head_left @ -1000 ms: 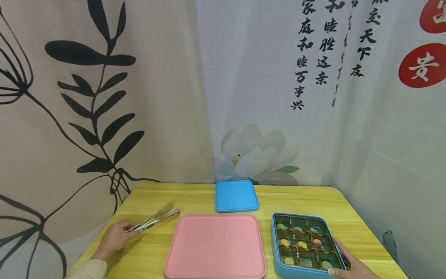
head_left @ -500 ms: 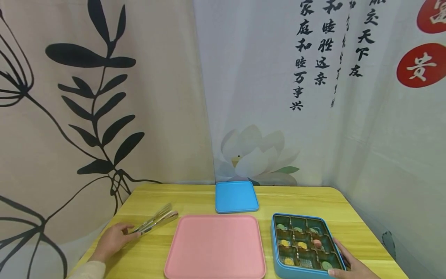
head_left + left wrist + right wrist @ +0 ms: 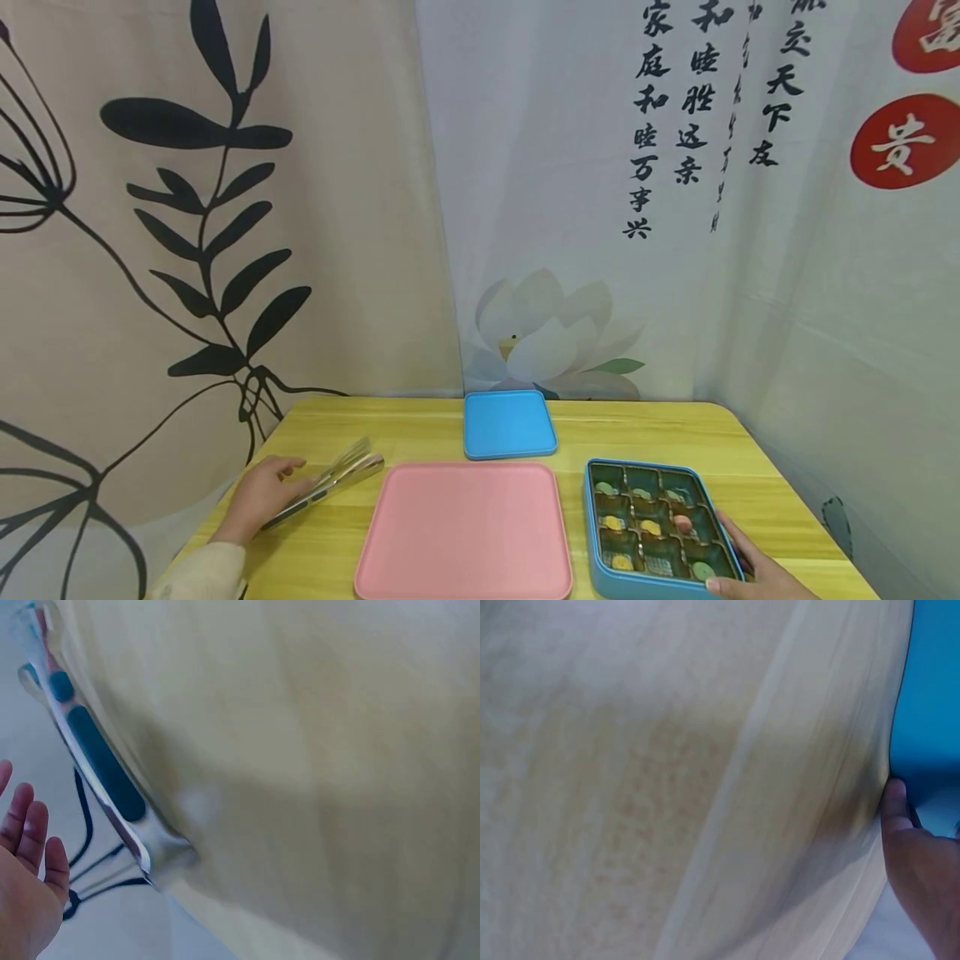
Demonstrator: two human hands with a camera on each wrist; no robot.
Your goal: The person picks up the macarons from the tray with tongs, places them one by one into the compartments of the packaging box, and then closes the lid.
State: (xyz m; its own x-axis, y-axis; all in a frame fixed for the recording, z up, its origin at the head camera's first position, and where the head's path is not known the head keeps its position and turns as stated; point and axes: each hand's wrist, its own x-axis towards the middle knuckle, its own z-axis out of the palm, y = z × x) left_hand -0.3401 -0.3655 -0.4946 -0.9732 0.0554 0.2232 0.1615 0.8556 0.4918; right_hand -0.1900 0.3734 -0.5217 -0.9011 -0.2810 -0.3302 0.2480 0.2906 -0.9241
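Beside a pair of metal tongs (image 3: 347,473) at the table's left, my left hand (image 3: 264,493) has its fingers loosely bent. The left wrist view shows the tongs (image 3: 105,761) with teal grip inserts, lying apart from my left hand (image 3: 31,866), whose fingers hold nothing. My right hand (image 3: 759,573) grips the near right corner of a blue box (image 3: 637,587), thumb in front and fingers along the side. Small green, yellow and pink pieces sit in the box's brown divided insert. In the right wrist view my right hand (image 3: 922,862) is against the box's blue wall (image 3: 934,690).
A pink tray (image 3: 465,533) lies mid-table between the tongs and the box. Behind it is a smaller blue tray (image 3: 510,425) near the far edge of the yellow wooden table (image 3: 622,429). Printed curtains (image 3: 360,208) hang behind and to the sides.
My left hand has let go of the tongs' handle end and shifted up and to the right along them. The tongs have settled slightly leftward. My right hand and the box stay put.
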